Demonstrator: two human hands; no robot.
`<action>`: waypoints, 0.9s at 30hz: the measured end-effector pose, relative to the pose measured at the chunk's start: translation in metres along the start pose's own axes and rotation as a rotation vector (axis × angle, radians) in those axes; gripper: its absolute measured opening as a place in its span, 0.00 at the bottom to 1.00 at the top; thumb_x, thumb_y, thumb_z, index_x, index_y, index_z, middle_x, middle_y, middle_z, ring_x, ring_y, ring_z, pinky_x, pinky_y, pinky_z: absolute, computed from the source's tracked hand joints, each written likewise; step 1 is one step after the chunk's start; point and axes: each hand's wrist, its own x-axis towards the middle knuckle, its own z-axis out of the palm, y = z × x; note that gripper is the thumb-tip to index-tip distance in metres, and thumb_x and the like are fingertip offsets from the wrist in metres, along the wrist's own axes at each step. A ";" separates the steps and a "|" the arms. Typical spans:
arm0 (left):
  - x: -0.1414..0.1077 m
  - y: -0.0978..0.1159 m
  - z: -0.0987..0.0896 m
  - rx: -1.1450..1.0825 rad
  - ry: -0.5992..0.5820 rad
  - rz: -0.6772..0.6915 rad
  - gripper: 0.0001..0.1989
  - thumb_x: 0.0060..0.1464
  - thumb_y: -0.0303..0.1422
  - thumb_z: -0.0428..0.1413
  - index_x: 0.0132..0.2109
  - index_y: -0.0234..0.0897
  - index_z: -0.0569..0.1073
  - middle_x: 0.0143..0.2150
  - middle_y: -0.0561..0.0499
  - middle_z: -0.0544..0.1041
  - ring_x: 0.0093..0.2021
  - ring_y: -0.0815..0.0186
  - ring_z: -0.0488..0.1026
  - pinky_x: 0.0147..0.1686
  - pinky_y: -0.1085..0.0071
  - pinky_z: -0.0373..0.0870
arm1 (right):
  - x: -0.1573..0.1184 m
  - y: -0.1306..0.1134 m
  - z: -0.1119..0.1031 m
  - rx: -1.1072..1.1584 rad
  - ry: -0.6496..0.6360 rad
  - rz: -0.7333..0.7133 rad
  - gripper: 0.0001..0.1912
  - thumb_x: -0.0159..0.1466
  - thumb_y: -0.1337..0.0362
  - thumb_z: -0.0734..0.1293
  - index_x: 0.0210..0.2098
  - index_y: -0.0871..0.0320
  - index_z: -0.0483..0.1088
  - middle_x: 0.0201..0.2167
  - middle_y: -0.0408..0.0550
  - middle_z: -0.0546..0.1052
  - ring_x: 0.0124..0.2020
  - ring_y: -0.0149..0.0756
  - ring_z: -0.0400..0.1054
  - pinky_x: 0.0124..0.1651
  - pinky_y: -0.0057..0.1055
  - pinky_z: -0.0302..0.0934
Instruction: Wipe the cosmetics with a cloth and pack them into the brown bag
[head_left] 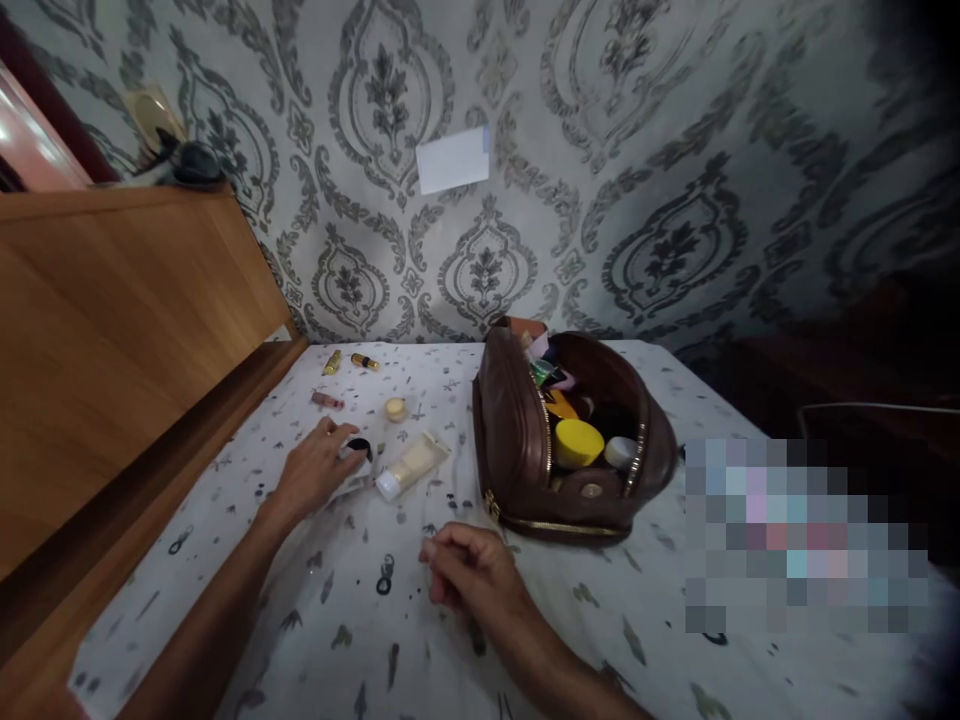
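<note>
My left hand (315,468) reaches over the bed-like white printed surface, its thumb and forefinger closed around a small black round container (360,446). Beside it lies a cream-coloured squeeze tube (412,466) with a white cap. A small round yellowish pot (395,408) sits just beyond the fingers. My right hand (472,568) hovers nearer to me, fingers curled and thumb against the forefinger, with nothing visible in it. To its upper right stands a brown zipped toiletry bag (514,450), gaping open. Inside are a yellow round lid (579,442), a whitish round item (619,453) and several mixed items.
Farther back lie a pinkish small tube (328,400), a gold-coloured item (332,362) and a gold-and-black tube (364,362). A wooden panel (135,340) borders the left side. The patterned wall (480,240) rises behind, with a white card (453,160) on it. A blurred patch covers the right.
</note>
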 end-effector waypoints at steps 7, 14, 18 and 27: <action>-0.003 0.007 0.015 0.074 -0.066 -0.008 0.20 0.63 0.40 0.47 0.59 0.41 0.65 0.49 0.44 0.72 0.49 0.55 0.73 0.45 0.62 0.67 | 0.006 0.021 0.004 -0.081 0.029 -0.122 0.28 0.53 0.37 0.66 0.23 0.58 0.65 0.14 0.40 0.66 0.17 0.25 0.54 0.22 0.24 0.50; 0.000 0.007 0.020 0.137 -0.029 0.010 0.18 0.65 0.45 0.45 0.54 0.40 0.67 0.45 0.45 0.74 0.46 0.56 0.74 0.39 0.66 0.67 | -0.002 0.028 0.003 -0.260 -0.012 -0.227 0.25 0.61 0.43 0.63 0.24 0.59 0.65 0.17 0.41 0.68 0.20 0.28 0.59 0.26 0.25 0.52; 0.006 0.004 0.023 0.161 0.003 0.033 0.18 0.68 0.44 0.39 0.51 0.41 0.68 0.43 0.47 0.75 0.43 0.59 0.76 0.38 0.68 0.67 | -0.003 0.027 0.003 -0.272 -0.016 -0.250 0.21 0.62 0.48 0.63 0.24 0.59 0.66 0.17 0.41 0.68 0.20 0.28 0.59 0.27 0.25 0.53; 0.026 -0.009 0.023 0.156 -0.059 0.086 0.19 0.67 0.38 0.36 0.41 0.39 0.70 0.38 0.46 0.80 0.41 0.56 0.77 0.40 0.65 0.68 | -0.009 0.017 0.006 -0.231 0.033 -0.177 0.10 0.58 0.68 0.65 0.21 0.59 0.68 0.15 0.37 0.68 0.18 0.25 0.59 0.26 0.22 0.54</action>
